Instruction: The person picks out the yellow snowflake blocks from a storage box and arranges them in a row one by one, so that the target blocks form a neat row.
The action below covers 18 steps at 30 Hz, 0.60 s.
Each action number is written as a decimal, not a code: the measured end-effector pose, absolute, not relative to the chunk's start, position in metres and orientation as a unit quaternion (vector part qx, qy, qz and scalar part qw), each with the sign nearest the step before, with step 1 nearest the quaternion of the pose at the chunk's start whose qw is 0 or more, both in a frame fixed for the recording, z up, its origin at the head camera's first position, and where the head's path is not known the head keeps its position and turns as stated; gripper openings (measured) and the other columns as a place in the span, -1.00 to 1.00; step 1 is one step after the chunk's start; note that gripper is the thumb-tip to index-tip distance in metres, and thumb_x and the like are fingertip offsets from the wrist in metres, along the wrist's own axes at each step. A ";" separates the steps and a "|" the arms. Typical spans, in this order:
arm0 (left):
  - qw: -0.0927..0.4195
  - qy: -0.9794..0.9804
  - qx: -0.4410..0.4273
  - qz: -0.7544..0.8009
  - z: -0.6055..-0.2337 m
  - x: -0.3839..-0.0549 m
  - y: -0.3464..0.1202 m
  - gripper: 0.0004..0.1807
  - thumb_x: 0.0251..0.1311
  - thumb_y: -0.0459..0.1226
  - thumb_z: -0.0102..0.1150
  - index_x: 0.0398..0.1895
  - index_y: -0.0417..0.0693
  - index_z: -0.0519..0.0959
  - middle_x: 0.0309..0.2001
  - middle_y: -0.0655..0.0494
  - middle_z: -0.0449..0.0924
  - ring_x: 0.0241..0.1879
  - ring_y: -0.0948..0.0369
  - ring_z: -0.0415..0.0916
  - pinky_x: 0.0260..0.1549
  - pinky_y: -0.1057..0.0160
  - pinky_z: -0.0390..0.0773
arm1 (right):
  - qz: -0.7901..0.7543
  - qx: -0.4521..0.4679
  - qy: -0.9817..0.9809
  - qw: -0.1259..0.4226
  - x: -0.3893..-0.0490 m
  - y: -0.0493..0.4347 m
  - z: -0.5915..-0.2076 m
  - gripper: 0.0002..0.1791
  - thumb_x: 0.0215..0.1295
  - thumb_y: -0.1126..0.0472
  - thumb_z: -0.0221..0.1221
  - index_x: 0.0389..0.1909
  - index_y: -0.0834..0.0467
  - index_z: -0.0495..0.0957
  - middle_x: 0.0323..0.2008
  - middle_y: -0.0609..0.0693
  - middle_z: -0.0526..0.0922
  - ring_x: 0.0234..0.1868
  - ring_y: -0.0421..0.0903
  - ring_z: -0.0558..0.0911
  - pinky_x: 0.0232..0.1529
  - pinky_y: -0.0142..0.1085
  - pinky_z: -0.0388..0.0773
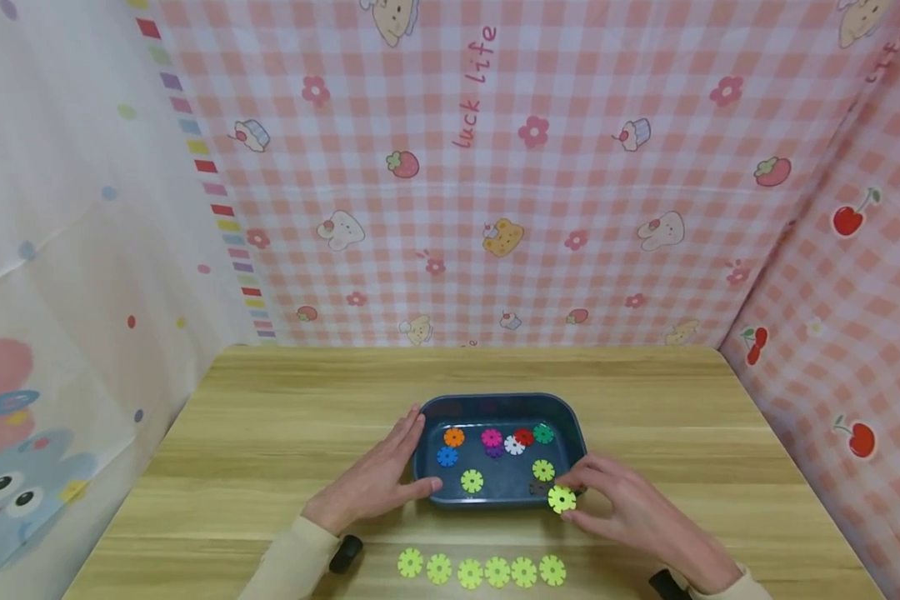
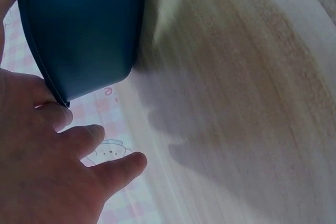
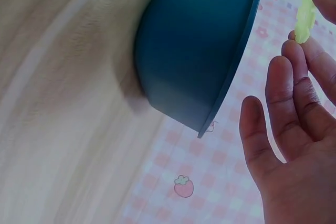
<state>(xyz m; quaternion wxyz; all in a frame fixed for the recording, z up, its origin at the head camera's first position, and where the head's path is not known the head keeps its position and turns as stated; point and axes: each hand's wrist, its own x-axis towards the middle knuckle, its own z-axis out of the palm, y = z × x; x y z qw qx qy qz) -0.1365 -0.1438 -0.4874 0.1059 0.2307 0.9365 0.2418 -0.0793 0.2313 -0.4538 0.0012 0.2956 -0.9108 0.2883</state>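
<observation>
In the head view, my right hand (image 1: 622, 504) pinches a yellow-green notched plastic disc (image 1: 562, 499) between thumb and fingers, over the front right corner of a dark blue plastic bin (image 1: 495, 502). The right wrist view shows this disc (image 3: 304, 18) edge-on, with the other fingers spread loosely beside the bin. My left hand (image 1: 378, 475) lies against the bin's left side, thumb at the front rim and fingers straight along the left rim. Inside the bin are two more yellow-green discs (image 1: 472, 481) and several of other colours, including an orange disc (image 1: 453, 437) and a blue disc (image 1: 447, 456).
A row of several yellow-green discs (image 1: 497, 572) lies on the wooden table (image 1: 307, 392) in front of the bin. Pink checked cloth (image 1: 495, 192) hangs behind and at the right; a white printed cloth (image 1: 82, 208) hangs at the left.
</observation>
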 end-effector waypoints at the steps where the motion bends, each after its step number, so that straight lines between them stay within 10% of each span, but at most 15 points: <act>1: 0.106 0.936 0.231 0.242 -0.487 -0.137 -0.144 0.09 0.35 0.25 0.19 0.69 -0.12 -0.08 0.70 0.04 -0.33 0.64 -0.01 -0.19 0.49 -0.16 0.14 | 0.288 0.292 -0.912 -0.004 -0.078 0.233 -0.454 -0.74 0.33 -0.02 0.41 -0.03 -0.07 0.73 -0.14 -0.32 0.58 -0.17 -0.24 0.59 -0.10 -0.22 0.69; 18: 0.104 0.936 0.236 0.238 -0.488 -0.137 -0.144 0.09 0.36 0.25 0.18 0.68 -0.15 -0.08 0.70 0.01 -0.32 0.64 -0.02 -0.19 0.49 -0.15 0.14 | 0.296 0.242 -0.913 -0.141 -0.062 0.250 -0.470 -0.66 0.33 -0.30 0.28 0.04 -0.31 0.68 0.00 -0.38 0.51 -0.01 -0.25 0.50 0.04 -0.34 0.63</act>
